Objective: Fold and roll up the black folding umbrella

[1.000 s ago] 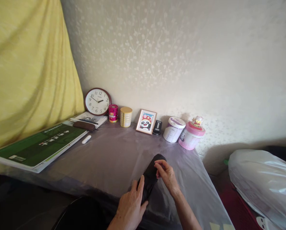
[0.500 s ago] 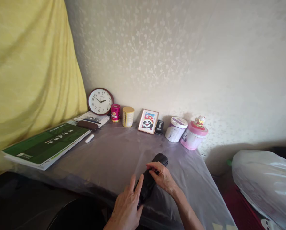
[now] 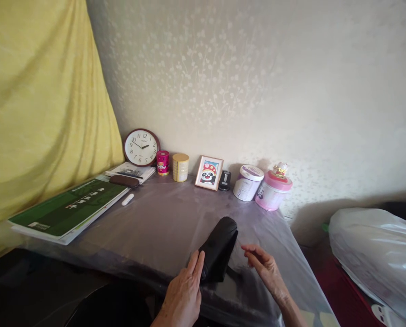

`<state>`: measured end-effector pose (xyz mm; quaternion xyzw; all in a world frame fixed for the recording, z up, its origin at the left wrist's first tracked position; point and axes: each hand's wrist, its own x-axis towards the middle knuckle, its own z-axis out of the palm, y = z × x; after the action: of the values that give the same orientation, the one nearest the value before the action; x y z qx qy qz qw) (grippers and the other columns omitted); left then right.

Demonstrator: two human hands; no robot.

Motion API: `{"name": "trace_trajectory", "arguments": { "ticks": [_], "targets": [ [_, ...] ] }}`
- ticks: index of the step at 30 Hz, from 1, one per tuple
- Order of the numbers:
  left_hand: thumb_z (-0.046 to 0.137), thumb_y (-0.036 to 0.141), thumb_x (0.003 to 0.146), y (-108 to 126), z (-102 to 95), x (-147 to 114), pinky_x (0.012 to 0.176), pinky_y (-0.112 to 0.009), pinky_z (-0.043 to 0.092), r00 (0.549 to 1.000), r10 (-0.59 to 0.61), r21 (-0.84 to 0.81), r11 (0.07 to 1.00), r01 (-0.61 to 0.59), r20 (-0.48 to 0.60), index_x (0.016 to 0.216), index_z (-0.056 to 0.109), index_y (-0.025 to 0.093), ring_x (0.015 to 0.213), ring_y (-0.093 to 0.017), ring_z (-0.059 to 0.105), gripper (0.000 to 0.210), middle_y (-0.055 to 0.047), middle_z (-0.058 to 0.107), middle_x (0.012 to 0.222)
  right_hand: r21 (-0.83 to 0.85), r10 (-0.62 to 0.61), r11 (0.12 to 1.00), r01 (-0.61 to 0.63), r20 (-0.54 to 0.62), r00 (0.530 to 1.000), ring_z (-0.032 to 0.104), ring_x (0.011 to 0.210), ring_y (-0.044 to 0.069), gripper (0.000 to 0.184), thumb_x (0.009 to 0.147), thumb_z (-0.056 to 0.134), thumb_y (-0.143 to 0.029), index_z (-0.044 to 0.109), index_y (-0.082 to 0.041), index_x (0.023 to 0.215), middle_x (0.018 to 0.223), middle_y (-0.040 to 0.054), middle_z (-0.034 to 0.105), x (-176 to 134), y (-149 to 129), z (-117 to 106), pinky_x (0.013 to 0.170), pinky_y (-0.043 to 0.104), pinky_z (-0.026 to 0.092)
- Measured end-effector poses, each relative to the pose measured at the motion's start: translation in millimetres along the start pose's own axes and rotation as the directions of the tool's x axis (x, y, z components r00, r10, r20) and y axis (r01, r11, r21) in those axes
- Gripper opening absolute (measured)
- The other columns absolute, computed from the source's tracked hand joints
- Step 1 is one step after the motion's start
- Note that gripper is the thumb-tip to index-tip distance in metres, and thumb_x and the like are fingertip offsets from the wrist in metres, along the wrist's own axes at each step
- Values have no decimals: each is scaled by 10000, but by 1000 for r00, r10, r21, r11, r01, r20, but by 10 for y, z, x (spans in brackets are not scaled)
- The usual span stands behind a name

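Note:
A black folded umbrella (image 3: 218, 245) lies slantwise near the front of the table, its rounded end pointing away from me. A loose fold of its cloth sticks out along the right side. My left hand (image 3: 184, 290) grips the near end, fingers along its left side; the handle is hidden behind this hand. To the right of the umbrella, my right hand (image 3: 264, 268) is raised clear of it, fingers loosely bent, with a gap between thumb and forefinger and nothing visible in them.
A green book (image 3: 73, 204), a brown case (image 3: 124, 181) and a small white object (image 3: 127, 199) lie at left. Along the wall stand a clock (image 3: 141, 147), a pink tin (image 3: 162, 163), a yellow tin (image 3: 180, 168), a panda picture (image 3: 209, 173) and two tubs (image 3: 248, 184). A plastic-covered bundle (image 3: 376, 250) is at right.
My right hand has let go of the umbrella and moved right, away from it. The cloth on the umbrella's right side now hangs loose. My left hand stays at the near end.

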<state>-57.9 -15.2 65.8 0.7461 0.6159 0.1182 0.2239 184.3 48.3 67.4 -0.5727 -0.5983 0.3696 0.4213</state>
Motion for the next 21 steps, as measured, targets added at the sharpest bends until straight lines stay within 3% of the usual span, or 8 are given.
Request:
{"name": "trace_trajectory", "arguments": {
  "ticks": [5,9,11,14,18,21],
  "targets": [
    [415,102,691,-97,-35,54,937,-256,410,994,14,-234,971,-39,-109,1377,231,221,1120,-167,528,720,-65,359,1412,-141,12,990,-20,-55,998,545,578,160,376,708,572,-517,699,-204,873,651,18,634,-66,330,-75,551,258,454],
    [336,202,789,-178,-120,50,654,-292,513,983,-170,-445,877,181,66,1387,146,240,735,-152,653,629,-106,516,1254,-180,-32,983,15,-96,995,565,591,171,404,722,536,-542,701,-208,880,633,17,640,-94,416,-69,548,257,461],
    [302,235,834,-208,-146,16,678,-296,505,975,-222,-353,914,201,-20,1398,106,198,839,-179,646,598,-154,448,1310,-172,-64,984,44,-112,992,574,600,178,418,713,535,-555,703,-203,866,644,24,649,-92,434,-58,553,263,468],
    [293,206,855,-222,-142,-48,765,-302,479,957,-164,-57,986,155,-239,1410,49,204,1065,-223,562,605,-176,212,1452,-170,-104,982,81,-132,986,594,627,192,400,712,529,-546,704,-209,837,674,35,668,-88,437,-44,575,275,478],
    [332,2,749,-210,-72,-58,727,-253,462,973,-60,227,967,112,-222,1391,-23,340,1106,-209,531,808,-103,-11,1509,-210,-152,970,121,-137,979,623,702,210,309,732,509,-456,696,-226,819,754,37,695,-96,412,-41,677,305,487],
    [323,-86,663,-224,-56,12,720,-231,443,981,-70,276,954,120,-184,1387,2,354,1127,-204,511,907,-92,12,1511,-217,-176,965,144,-135,975,635,744,218,266,736,496,-400,692,-238,815,789,32,705,-106,405,-42,727,320,484]
  ]
}}
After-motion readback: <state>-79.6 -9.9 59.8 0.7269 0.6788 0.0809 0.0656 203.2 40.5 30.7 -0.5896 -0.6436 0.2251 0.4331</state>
